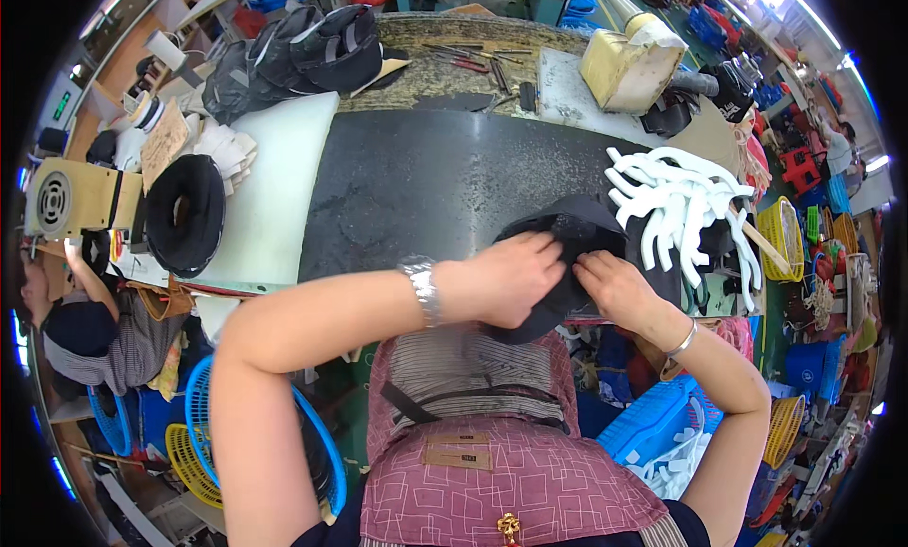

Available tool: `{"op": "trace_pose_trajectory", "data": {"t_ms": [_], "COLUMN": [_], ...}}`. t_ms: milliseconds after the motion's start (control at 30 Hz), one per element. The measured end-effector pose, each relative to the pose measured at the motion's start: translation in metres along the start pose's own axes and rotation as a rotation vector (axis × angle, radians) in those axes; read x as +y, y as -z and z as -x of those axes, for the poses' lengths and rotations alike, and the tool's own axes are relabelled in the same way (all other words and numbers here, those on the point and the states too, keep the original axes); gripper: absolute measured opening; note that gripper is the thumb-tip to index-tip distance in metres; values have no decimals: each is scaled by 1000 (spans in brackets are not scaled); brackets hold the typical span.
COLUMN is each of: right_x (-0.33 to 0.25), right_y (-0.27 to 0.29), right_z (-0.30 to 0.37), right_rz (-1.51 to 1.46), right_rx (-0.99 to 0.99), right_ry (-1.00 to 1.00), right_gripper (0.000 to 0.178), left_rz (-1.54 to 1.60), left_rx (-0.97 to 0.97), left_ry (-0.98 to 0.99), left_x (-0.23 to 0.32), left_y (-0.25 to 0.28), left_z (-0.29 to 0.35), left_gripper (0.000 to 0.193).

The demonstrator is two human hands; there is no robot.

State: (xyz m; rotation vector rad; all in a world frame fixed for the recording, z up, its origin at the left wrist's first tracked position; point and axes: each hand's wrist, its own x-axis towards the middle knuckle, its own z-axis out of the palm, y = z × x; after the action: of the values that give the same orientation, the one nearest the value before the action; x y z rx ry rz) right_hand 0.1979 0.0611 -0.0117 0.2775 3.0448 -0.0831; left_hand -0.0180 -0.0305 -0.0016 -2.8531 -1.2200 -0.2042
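Note:
A black cap (577, 221) sits at the near edge of the dark work surface, with both of my hands on it. My left hand (515, 280) lies over its left side, fingers bent around the fabric. On the right side, my right hand (619, 287) pinches the cap with its fingertips tucked into the dark cloth. The fingertips of both hands are partly hidden. Just right of the cap lies a heap of curved white foam strips (676, 202).
Several black caps (331, 51) are stacked at the far left. Hand tools (482, 63) lie on the worn far bench, near a foam block (632, 69). A round black piece (186, 216) stands at left. Blue baskets (643, 424) flank me, and another person (95, 329) sits at left.

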Motion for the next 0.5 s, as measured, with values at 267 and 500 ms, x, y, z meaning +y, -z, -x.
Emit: {"op": "trace_pose_trajectory", "data": {"t_ms": [267,500], "right_x": [12,14], "right_y": [-15,-3], "right_z": [-1,16], "right_rz": [-906,-445], "right_rx": [180,69], "right_ry": [-361,171], "right_gripper": [30,43], "left_rz": [746,497], "left_rx": [-97,-97], "left_ry": [346,-73], "left_x": [-17,-35], "left_y": [-28,-28], "left_z": [-28,20], "left_gripper": [31,43]}}
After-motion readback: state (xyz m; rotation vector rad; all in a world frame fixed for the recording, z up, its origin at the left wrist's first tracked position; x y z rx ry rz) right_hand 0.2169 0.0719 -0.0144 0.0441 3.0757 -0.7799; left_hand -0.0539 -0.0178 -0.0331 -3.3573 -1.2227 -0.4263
